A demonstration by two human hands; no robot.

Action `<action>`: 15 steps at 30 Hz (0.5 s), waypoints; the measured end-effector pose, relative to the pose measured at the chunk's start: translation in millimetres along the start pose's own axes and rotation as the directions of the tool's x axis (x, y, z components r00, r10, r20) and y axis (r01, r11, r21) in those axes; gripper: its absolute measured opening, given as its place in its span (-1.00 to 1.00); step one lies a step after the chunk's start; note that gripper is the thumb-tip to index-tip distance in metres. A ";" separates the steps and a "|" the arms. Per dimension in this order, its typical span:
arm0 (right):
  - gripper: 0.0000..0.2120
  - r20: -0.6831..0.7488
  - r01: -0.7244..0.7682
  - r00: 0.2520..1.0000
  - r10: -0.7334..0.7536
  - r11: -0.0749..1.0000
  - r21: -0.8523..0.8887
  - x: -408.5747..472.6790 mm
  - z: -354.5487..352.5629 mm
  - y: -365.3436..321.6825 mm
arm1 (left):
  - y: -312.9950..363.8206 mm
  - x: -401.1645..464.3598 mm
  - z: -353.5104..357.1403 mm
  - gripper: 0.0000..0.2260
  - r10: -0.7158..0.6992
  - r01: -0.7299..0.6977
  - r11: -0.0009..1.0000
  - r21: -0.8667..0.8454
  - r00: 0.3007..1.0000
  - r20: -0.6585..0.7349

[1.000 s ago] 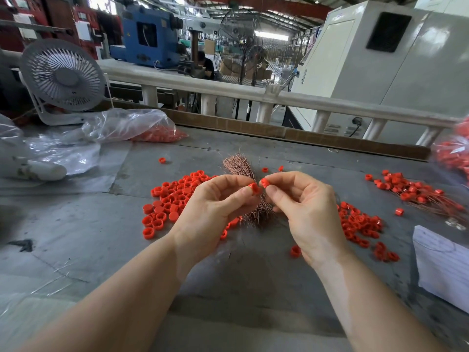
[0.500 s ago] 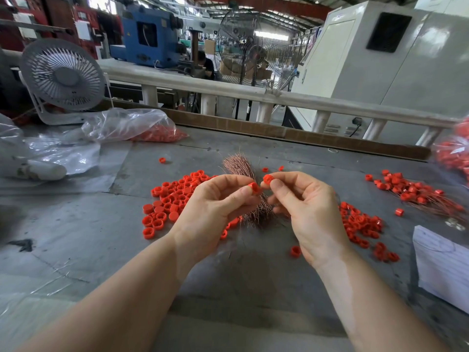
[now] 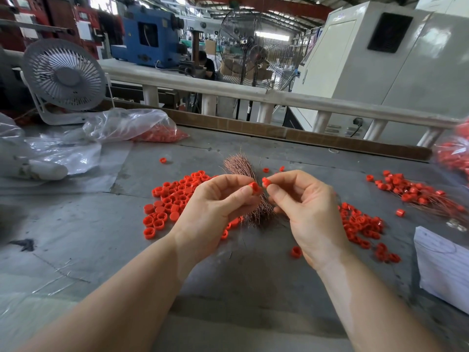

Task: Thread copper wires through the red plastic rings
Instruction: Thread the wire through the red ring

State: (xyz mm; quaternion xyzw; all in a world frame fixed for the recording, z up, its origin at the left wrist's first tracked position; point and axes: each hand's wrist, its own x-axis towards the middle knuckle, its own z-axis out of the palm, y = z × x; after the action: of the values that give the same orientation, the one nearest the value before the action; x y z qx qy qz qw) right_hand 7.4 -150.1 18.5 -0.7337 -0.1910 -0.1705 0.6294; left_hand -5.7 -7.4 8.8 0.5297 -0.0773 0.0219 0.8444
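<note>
The left hand [image 3: 213, 212] pinches one red ring [image 3: 254, 188] between thumb and forefinger tip; the right hand [image 3: 309, 212] pinches a second ring [image 3: 266, 181] the same way, its other fingers curled loosely beneath. The two rings sit just apart, nearly level, the right one a touch higher and farther from the body, each lying sideways toward the other, so the line between them runs left to right across the table. Whether a wire already spans the gap I cannot tell; it would be too thin to show here.

Directly behind and below the fingers lies the wire bundle [image 3: 250, 194], its long axis running from the near middle of the table [image 3: 228, 283] toward the far edge, fanned at the far end. Both hands are about equally near it, the left perhaps closer to its stems.

Loose rings are heaped left of the bundle [image 3: 175, 201] and right of it [image 3: 363, 224]. Toward the right edge lies a pile of rings on wires [image 3: 416, 191], probably finished pieces. A bag of rings [image 3: 142, 128] and a fan [image 3: 63, 77] stand at the far left corner
</note>
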 end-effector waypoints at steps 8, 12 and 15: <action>-0.79 0.014 0.180 0.983 -0.182 0.959 -0.218 -2.9 3.6 -3.3 | -1.3 0.9 -1.7 -0.77 0.029 -0.029 0.999 0.029 1.000 0.004; -0.80 0.017 0.191 0.981 -0.193 0.946 -0.261 -2.8 2.9 -1.4 | -1.5 0.7 -1.8 -0.75 0.044 -0.044 0.998 0.040 0.999 0.009; -0.77 0.009 0.209 0.976 -0.216 0.935 -0.288 -2.3 2.8 -0.5 | -1.7 0.7 -2.0 -0.76 0.056 -0.057 0.996 0.065 0.998 0.009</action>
State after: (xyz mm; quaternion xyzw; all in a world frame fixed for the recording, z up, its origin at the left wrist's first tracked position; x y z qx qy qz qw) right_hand 5.2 -147.4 17.4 -0.7902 -0.2352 -0.2718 0.4963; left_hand -4.6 -6.3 6.6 0.5548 -0.0946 0.0463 0.8253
